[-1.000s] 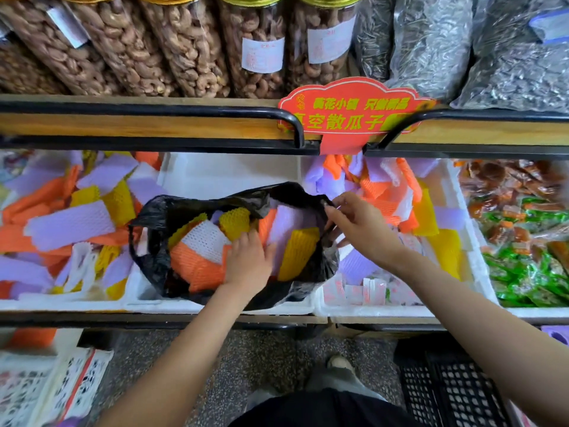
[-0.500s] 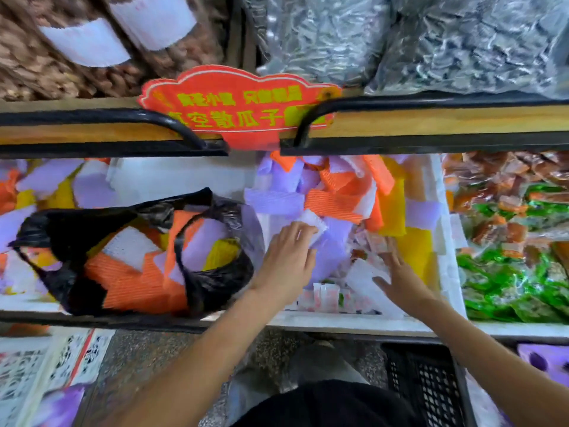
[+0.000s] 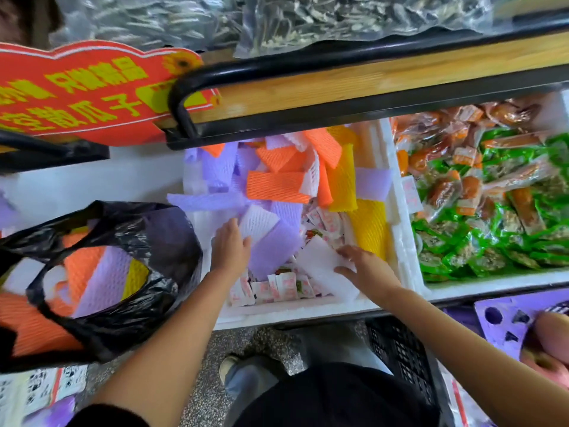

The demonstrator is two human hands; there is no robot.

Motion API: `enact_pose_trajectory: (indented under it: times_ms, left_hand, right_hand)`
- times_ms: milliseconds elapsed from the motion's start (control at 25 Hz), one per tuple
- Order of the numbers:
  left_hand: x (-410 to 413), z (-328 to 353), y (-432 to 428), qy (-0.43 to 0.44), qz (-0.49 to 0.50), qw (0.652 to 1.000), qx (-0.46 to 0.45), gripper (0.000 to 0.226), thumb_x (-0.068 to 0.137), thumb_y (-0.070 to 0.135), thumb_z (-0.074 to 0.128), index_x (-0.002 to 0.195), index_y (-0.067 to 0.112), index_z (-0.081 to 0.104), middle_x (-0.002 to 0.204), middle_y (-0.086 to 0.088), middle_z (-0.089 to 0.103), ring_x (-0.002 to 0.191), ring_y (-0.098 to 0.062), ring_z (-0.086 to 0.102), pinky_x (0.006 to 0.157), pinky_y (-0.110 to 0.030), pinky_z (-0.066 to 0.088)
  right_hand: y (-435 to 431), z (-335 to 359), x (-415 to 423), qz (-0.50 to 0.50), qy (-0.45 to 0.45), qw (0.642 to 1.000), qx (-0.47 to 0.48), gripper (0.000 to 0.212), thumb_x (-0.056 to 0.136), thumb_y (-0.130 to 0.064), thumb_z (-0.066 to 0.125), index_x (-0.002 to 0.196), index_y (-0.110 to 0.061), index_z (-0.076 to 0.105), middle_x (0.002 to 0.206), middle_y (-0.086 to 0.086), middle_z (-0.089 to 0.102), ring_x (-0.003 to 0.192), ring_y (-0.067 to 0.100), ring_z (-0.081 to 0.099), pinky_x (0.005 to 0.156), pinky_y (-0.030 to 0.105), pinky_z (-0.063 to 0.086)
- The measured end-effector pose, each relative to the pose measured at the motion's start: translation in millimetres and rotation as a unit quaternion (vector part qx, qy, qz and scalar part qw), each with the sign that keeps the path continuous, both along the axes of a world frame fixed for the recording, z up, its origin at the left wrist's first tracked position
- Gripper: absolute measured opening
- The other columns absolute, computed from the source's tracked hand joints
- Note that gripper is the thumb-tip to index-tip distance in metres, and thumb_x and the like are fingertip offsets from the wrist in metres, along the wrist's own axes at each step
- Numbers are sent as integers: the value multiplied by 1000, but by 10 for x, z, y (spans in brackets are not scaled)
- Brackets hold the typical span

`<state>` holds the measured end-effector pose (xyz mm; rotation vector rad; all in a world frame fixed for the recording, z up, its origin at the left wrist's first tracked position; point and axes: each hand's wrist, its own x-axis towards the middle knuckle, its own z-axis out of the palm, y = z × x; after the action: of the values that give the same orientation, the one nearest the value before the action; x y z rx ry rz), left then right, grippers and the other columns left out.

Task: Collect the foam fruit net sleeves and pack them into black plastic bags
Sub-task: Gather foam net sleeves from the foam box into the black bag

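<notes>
Red sign [image 3: 92, 94] at the shelf edge, partly behind the black rail [image 3: 308, 61]. It has two rows of yellow characters.
- Upper row: I read 只做精品. The characters to its left are too blurred to read.
- Lower row: 空散瓜子, running off the left edge of the view.

Small white sachets [image 3: 278, 288] in the foam box [image 3: 397, 229], between my left hand [image 3: 231, 249] and right hand [image 3: 366, 269]: red print, too small to read.

White label [image 3: 411, 195] on the foam box wall: pink marks, not legible.

Green and orange snack packets [image 3: 492, 211]: labels blurred, I read nothing.

Printed sheets [image 3: 40, 389] at lower left: black marks, unreadable.
</notes>
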<state>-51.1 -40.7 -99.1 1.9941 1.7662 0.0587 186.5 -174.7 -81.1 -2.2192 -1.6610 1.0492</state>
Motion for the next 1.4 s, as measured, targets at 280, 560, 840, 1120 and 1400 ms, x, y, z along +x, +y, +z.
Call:
enact_pose_trajectory:
  times_ms: [280,560,840,1120,1400]
  left_hand:
    - [413,410,-478,-280,96,953,-60,27,95,16,51,119,5,50,109,-5,58,102,-24,56,75,-25,38]
    - [525,531,-735,-410,147,880,-190,58,73,37,65,127,21,50,119,6,64,110,-9,60,93,-29,48]
    - [-18,436,-767,-318,255,903,-138,43,82,23,72,117,7,52,115,-7,63,108,-22,59,97,-42,46]
    - [-121,399,-870,-323,339,872,-141,80,81,41,67,144,7,31,142,-10,46,129,-26,45,110,-45,35]
    - [366,559,-835,-352,324,863,-164,59,96,31,51,142,5,26,139,-10,44,115,-22,48,89,-30,40]
  right_hand:
    - [71,314,5,-179,201,959,93,25,83,-13,70,102,-16,54,80,-5,57,72,14,53,60,12,41]
    - [141,167,-467,-44,181,974,127,43,92,-22,58,132,-11,49,114,-3,50,94,15,54,83,25,47]
    - [241,-272,-203,173,-42,984,-12,74,89,-36,60,148,-17,19,154,-1,20,143,21,13,116,37,18]
    - [314,-172,-181,96,-70,990,73,53,93,-44,49,141,-24,37,134,2,52,116,27,54,92,40,47]
    - [49,304,-384,31,93,992,78,66,94,-47,35,149,-16,13,147,10,30,119,33,49,87,44,45]
